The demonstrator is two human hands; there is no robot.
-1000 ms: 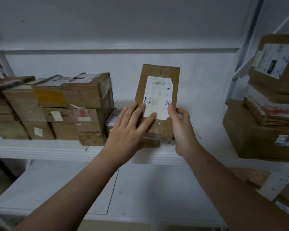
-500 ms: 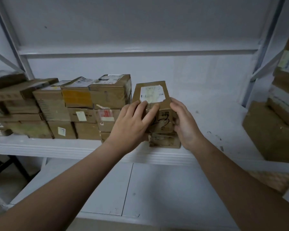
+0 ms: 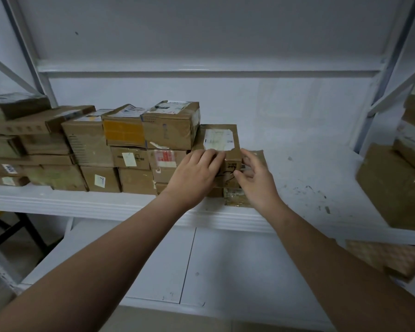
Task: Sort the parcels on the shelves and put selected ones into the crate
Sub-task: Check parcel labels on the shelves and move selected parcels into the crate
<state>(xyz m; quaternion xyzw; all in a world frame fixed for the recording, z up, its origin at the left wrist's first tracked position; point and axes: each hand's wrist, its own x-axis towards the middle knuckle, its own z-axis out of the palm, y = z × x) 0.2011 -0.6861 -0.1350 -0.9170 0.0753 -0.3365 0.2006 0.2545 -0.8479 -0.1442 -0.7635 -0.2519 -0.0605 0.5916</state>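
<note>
Tipped flat, parcel [image 3: 219, 140] lies under straight fingers of left hand [image 3: 194, 176], right hand [image 3: 256, 179] relaxed beside.

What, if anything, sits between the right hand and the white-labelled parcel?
Nothing visible. The right hand hovers open beside the parcel, at its right edge; the left hand rests on its front.

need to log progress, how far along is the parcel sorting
Done: a stacked row of parcels fills the left of the shelf. In hand: the white-labelled parcel sits atop the row's right end, left hand resting on it, right hand open beside it. Left: the pile at right; no crate in view.
</note>
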